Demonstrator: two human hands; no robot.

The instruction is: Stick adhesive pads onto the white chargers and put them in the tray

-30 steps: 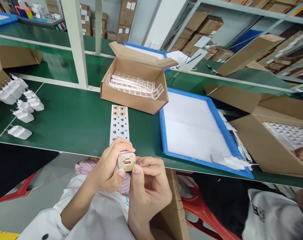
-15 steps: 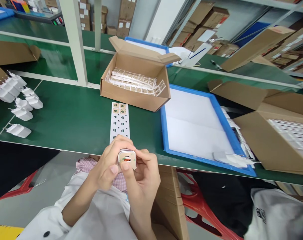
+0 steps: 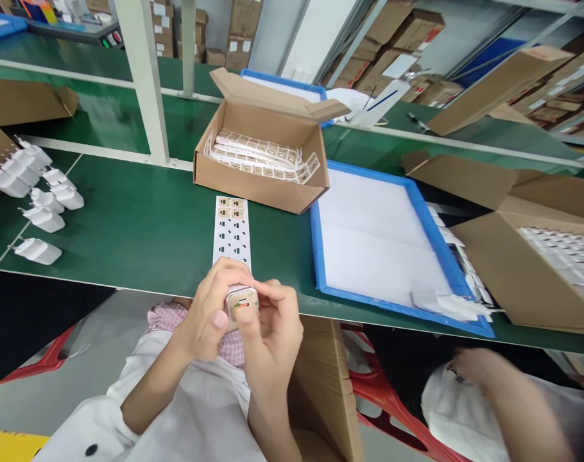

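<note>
A small white charger [image 3: 236,299] with a tan sticker on its port face is held up between both hands, just below the table's front edge. My left hand [image 3: 203,314] wraps around its left side. My right hand [image 3: 273,327] grips it from the right, with the thumb pressed on the sticker over the ports. Right behind the hands lies a white sticker sheet [image 3: 231,240], with a few tan stickers left at its far end. An open cardboard box [image 3: 258,189] beyond it holds stacked sticker sheets [image 3: 258,154].
White chargers [image 3: 38,251] stand at the left of the green table [image 3: 128,224]. A blue-rimmed tray [image 3: 318,250] is at the right, beside a large open box [image 3: 504,269]. A co-worker's arm [image 3: 518,398] shows at lower right.
My right thumb has moved up across the sticker and covers more of the ports. The charger has shifted slightly up and left. A co-worker's blurred arm has come in at lower right.
</note>
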